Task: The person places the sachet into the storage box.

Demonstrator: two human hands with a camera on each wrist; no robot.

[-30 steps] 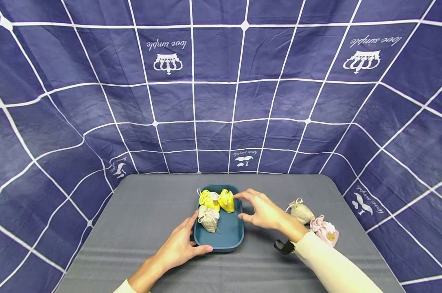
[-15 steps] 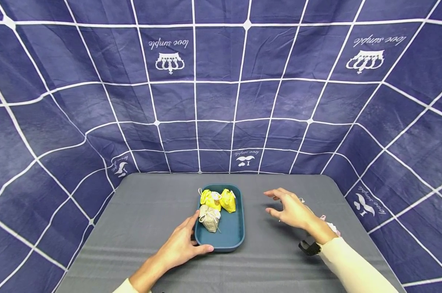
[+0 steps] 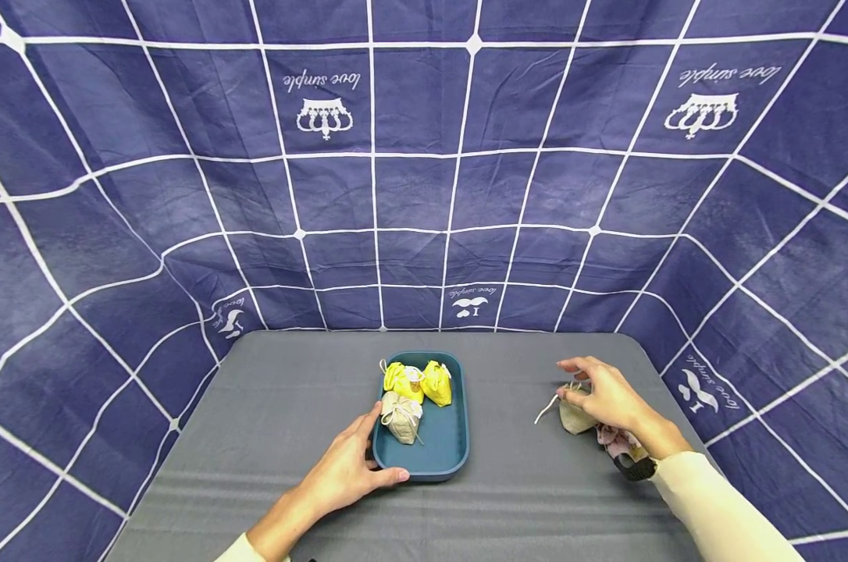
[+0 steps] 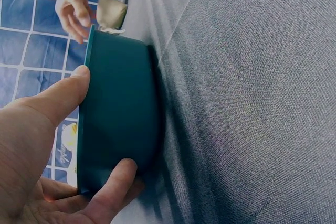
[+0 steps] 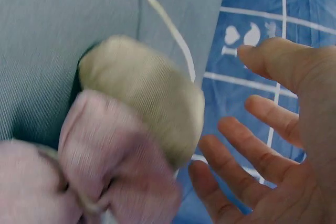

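My left hand (image 3: pixel 343 468) grips the near left corner of a dark teal plastic tray (image 3: pixel 441 449), thumb at the rim and fingers spread along the wall (image 4: pixel 118 93). Inside the tray lie two yellow drawstring pouches (image 3: pixel 436 384) at the far end and a beige drawstring pouch (image 3: pixel 400 420) on the left. At the right, my right hand (image 3: pixel 607 398) hovers over another beige pouch (image 3: pixel 575 420), fingers parted and holding nothing. The right wrist view shows that beige pouch (image 5: pixel 142 93) with its cord trailing off, apart from the fingers. A pink pouch (image 5: pixel 115 156) lies against it, partly under my wrist.
A grey cloth (image 3: pixel 290 390) covers the table. Blue curtains (image 3: pixel 424 179) with white grid lines stand behind and at both sides. A black strap (image 3: pixel 635 467) circles my right wrist at the cream sleeve.
My right hand has left the yellow pouch in the tray and moved right, to above the beige pouch outside it. My left hand stays on the tray.
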